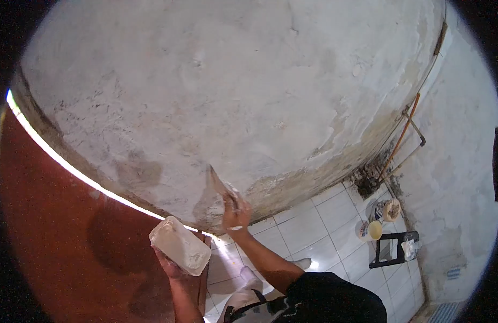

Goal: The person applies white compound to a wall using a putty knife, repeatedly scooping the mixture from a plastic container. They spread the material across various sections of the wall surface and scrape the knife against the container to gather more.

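Note:
My left hand [170, 265] grips a rectangular tub [181, 246] from beneath and the side; pale putty coats its inside and rim. Higher up and to the right, my right hand [237, 216] is closed around a putty knife [219, 183], with whitish smears on the fingers and wrist. The blade lies at the lower part of the patchy, whitish wall [249, 107], and its handle is mostly hidden in my fist. Damp-looking darker patches and rough spots mark the plaster around the blade.
A red door [50, 215] with a bright gap along its edge stands at the left. On the tiled floor [305, 231] at the right are a bucket [391, 210], a yellowish cup [375, 230] and a black stool [398, 236]. Pipes [407, 126] run along the corner.

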Demonstrator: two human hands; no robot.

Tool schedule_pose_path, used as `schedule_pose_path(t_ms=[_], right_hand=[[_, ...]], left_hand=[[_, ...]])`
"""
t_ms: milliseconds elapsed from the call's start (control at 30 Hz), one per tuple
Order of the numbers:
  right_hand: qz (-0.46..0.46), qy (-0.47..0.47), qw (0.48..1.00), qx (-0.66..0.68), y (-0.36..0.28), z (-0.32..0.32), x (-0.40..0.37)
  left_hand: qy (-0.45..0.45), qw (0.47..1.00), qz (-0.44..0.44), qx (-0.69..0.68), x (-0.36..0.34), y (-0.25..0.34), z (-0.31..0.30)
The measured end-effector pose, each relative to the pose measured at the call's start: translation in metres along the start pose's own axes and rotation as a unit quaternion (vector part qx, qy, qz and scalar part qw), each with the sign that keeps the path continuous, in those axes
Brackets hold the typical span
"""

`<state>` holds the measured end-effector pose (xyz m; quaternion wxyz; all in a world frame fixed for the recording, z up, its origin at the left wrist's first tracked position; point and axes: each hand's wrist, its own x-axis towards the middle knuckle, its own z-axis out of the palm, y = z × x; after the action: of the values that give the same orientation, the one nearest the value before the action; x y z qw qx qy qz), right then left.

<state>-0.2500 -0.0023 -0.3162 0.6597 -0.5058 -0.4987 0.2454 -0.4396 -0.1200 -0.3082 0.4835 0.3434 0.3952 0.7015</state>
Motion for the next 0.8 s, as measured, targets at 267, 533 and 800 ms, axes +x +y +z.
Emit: schedule_pose_path(t_ms=[267, 533, 800], right_hand=[[0.234, 0.297, 0.917, 0.128, 0.095, -0.078, 0.041], [0.067, -0.058, 0.967, -0.240, 0.111, -0.007, 0.011], [0.032, -0.049, 0.958, -0.281, 0.181, -0.074, -0.038]], left_hand=[[0.000, 0.986, -0.090, -0.142, 0.026, 0.017, 0.037], [-0.040, 0.986, -0.134, -0.095, 0.015, 0.012, 0.039], [-0.042, 0.986, -0.128, -0.094, 0.011, 0.001, 0.064]])
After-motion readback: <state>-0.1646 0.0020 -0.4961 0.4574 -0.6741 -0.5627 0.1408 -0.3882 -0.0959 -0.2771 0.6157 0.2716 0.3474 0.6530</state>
